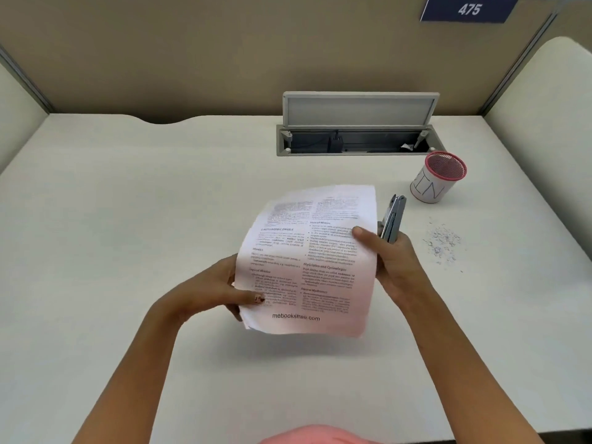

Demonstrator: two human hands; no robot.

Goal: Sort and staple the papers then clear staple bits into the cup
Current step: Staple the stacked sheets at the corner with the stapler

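I hold a small stack of printed papers (307, 261) above the middle of the white desk (128, 219). My left hand (217, 290) grips the stack's lower left edge, thumb on the top page. My right hand (394, 261) holds the right edge with its thumb on the page, and a silver stapler (392, 217) sticks up from the same hand behind the papers. A pink mesh cup (437, 177) wrapped in white paper stands at the right back. A scatter of small staple bits (443, 241) lies on the desk in front of the cup.
An open cable tray (355, 142) with its lid raised is set into the desk behind the papers. Beige partition walls (192, 52) enclose the desk at the back and sides. A blue sign reading 475 (469, 9) hangs at the top right.
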